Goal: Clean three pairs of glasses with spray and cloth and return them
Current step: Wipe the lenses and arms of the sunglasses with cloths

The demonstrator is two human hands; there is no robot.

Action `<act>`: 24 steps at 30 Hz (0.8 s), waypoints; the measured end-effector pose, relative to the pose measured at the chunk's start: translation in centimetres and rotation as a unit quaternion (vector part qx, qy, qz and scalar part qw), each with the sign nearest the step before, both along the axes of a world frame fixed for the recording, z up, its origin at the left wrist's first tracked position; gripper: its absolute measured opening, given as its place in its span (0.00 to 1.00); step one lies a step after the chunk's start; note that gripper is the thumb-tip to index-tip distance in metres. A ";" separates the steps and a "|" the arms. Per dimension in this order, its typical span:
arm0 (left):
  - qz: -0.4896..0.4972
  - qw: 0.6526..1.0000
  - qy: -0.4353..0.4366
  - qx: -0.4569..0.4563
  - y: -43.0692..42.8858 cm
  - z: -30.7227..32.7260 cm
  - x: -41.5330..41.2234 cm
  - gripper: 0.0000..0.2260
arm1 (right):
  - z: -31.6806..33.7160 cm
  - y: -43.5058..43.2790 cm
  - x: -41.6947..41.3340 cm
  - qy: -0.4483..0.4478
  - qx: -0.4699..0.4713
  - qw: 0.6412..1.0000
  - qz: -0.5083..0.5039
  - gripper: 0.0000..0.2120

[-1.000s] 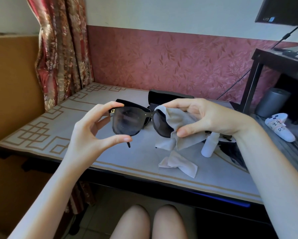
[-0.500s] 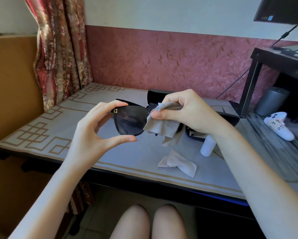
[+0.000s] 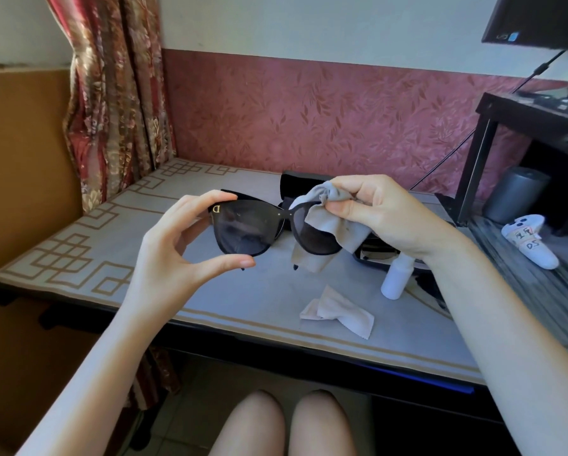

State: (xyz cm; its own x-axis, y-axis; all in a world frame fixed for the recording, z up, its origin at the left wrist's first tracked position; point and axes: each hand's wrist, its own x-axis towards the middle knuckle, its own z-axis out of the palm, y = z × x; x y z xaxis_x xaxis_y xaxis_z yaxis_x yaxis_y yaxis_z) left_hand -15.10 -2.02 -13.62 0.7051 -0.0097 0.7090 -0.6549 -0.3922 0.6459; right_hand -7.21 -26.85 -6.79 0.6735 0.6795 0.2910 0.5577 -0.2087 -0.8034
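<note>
Pinching one lens rim between thumb and forefinger, the left hand (image 3: 177, 251) holds the sunglasses (image 3: 243, 232) upright in the air above the table (image 3: 111, 245). The right hand (image 3: 384, 218) grips a bunched grey cloth (image 3: 328, 225) against the other lens. On the table below lie a second cloth (image 3: 338, 312) and, just beside the right wrist, a white bottle (image 3: 394, 278). A black case (image 3: 302, 181) sits behind the sunglasses.
</note>
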 end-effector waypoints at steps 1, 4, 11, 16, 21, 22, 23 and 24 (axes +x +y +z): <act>-0.004 1.000 0.001 -0.002 0.0 0.0 0.0 0.29 | 0.0 -0.2 -0.1 0.015 0.002 1.000 0.013 0.15; -0.012 1.000 0.004 -0.006 -0.1 -0.1 0.0 0.29 | 0.0 -1.1 -0.1 0.045 -0.011 0.998 0.043 0.12; -0.005 1.000 0.017 -0.004 -0.2 -0.5 -0.2 0.29 | -0.9 -1.5 -0.1 0.091 -0.060 0.992 0.070 0.24; 0.008 1.000 0.014 0.027 -0.8 -0.2 -0.1 0.28 | -0.9 -0.1 -0.6 0.003 -0.091 0.996 -0.018 0.16; 0.005 1.000 0.012 0.025 -0.8 -0.2 0.0 0.27 | -0.9 0.7 -0.6 -0.011 -0.033 0.999 -0.039 0.09; 0.005 1.000 0.012 0.025 -0.8 -0.2 0.1 0.27 | -0.9 0.8 -0.6 -0.017 -0.034 0.998 -0.045 0.09; 0.005 1.000 0.012 0.024 -0.8 -0.2 0.1 0.27 | -0.9 1.0 -0.6 -0.023 -0.039 0.998 -0.048 0.08; 0.005 1.000 0.012 0.024 -0.8 -0.3 0.1 0.27 | -0.7 1.2 -0.7 -0.031 -0.046 0.997 -0.051 0.07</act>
